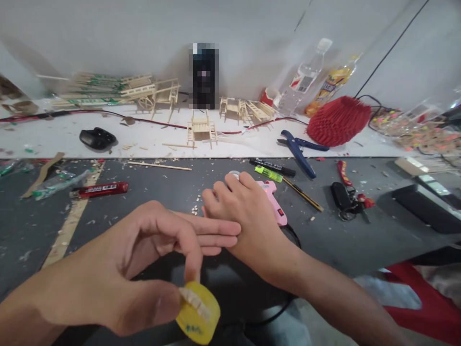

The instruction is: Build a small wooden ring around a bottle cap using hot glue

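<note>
My left hand (151, 259) pinches a yellow rounded plate (201, 315) between thumb and index finger. A row of small pale wooden pieces runs along the plate, and dark marks show near its lower edge. The other left fingers stretch out and touch my right hand (245, 216). That hand is palm down over the grey tabletop with its fingers curled; their tips are hidden, so what they hold, if anything, does not show. Small wooden bits (195, 207) lie just left of it. Behind it, partly covered, is a pink glue gun (275, 204).
Small wooden chair-like models (201, 127) stand on the white ledge (151, 151). Around the table lie a red lighter (101, 189), blue cutters (298, 154), a pencil (302, 193), a black marker (275, 166), a green highlighter (268, 173) and keys (347, 204).
</note>
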`<state>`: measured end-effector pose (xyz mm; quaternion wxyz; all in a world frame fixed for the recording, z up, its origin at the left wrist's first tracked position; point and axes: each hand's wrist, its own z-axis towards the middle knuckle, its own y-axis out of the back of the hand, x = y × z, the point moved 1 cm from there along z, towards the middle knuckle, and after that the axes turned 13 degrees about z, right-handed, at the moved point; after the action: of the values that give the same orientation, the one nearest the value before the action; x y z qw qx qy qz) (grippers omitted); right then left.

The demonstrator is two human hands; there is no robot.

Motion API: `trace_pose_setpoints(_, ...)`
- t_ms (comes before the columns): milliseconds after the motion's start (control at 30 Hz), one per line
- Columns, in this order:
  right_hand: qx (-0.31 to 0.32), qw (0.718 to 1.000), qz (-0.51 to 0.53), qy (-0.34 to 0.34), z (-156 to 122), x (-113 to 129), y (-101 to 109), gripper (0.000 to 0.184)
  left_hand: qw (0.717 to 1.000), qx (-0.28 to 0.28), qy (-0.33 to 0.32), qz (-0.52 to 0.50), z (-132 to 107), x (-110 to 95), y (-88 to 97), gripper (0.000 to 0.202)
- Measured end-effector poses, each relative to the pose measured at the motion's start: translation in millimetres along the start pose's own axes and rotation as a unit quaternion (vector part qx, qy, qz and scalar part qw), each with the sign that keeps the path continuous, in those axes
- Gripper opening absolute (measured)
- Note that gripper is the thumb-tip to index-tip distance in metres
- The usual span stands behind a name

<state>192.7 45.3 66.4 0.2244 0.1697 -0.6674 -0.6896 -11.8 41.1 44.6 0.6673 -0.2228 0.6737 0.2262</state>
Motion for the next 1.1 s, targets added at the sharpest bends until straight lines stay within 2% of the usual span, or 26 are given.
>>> trace_pose_setpoints(133,-0.014,1.0,-0.011,0.001,1,2,-4,0.027,1.0,0.001,0.002,0.004,1,0,-5.3,0.032)
trace_pose_setpoints(267,-0.026,0.999,-0.013,0.023,3,8,-12,0.031,0.999,0.01,0.038,0.028,14,-9,-25.1,0.026)
trace_pose_setpoints(367,-0.03,0.998,-0.009,0.054,4,13,-16,0.033,0.992,0.065,0.071,0.08,16,-15,-37.2,0.02)
trace_pose_setpoints(433,-0.029,0.998,-0.009,0.059,4,14,-16,0.034,0.99,0.063,0.082,0.093,10,-14,-32.9,0.02)
trace_pose_setpoints(467,-0.029,0.998,-0.011,0.053,3,14,-15,0.034,0.991,0.043,0.078,0.099,6,-12,-26.7,0.017)
trace_pose_setpoints(533,-0.028,0.999,-0.015,0.032,2,12,-13,0.034,0.995,0.056,0.03,0.076,-4,-7,-12.5,0.028)
trace_pose_setpoints(633,-0.026,0.999,-0.012,0.014,0,9,-12,0.033,0.999,0.024,0.028,0.033,-12,0,2.7,0.032)
trace_pose_setpoints(700,-0.024,1.0,-0.005,0.01,0,7,-14,0.032,0.999,0.013,0.037,0.031,-12,1,1.4,0.031)
trace_pose_setpoints(800,-0.016,1.0,0.012,0.006,3,9,-20,0.033,0.998,0.014,0.043,0.053,-4,-4,-13.1,0.028)
trace_pose_setpoints(867,-0.011,0.999,0.031,0.015,5,13,-23,0.033,0.995,0.04,0.062,0.068,4,-12,-23.9,0.021)
trace_pose_setpoints(933,-0.007,0.998,0.059,0.032,5,16,-22,0.032,0.989,0.093,0.084,0.075,9,-19,-29.6,0.016)
trace_pose_setpoints(1000,-0.007,0.995,0.092,0.039,3,14,-17,0.028,0.99,0.109,0.067,0.065,13,-26,-25.3,0.016)
trace_pose_setpoints(1100,-0.025,0.99,0.136,0.005,-7,-2,0,0.022,0.999,0.021,0.017,0.04,15,-26,-2.1,0.009)
